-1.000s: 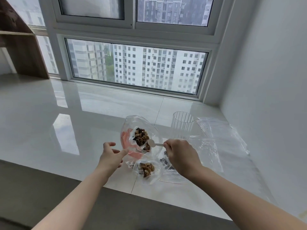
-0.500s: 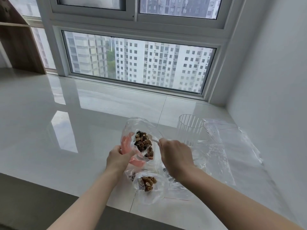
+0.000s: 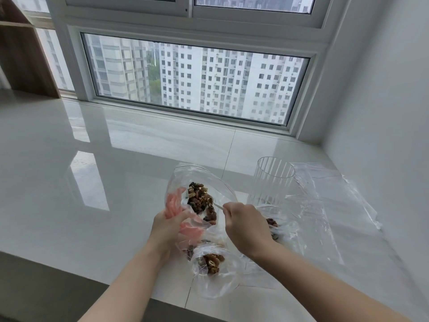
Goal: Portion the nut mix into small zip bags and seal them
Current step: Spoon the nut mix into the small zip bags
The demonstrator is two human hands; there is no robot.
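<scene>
**Both hands closed: left on the big bag, right on the spoon**

Gripping the big bag (image 3: 199,182) with my left hand (image 3: 168,228), I have the fingers curled round its near edge, pink through the plastic, and the mouth held up and open. My right hand (image 3: 246,228) is closed in a fist on the spoon (image 3: 219,206), whose pale handle sticks out toward the left hand and points into the bag. I cannot see the spoon's bowl; it is lost among the nut mix (image 3: 202,201), which lies heaped in the bag between my two hands.

Nearest me, just below both hands, a small bag (image 3: 216,270) lies on the counter (image 3: 92,182) with a clump of nuts (image 3: 212,262) inside. Whether its strip is pressed shut I cannot tell. Under my right hand more dark nuts (image 3: 271,222) show through crumpled plastic; which bag holds them I cannot make out.

Beyond my right hand stands a ribbed clear cup (image 3: 274,180), upright. To the right of it, flat empty bags (image 3: 332,205) are spread over the counter up to the wall.

Farther off, the glossy white counter runs to a window (image 3: 197,82) with tower blocks outside. A wooden shelf (image 3: 25,54) stands far to the left.
</scene>
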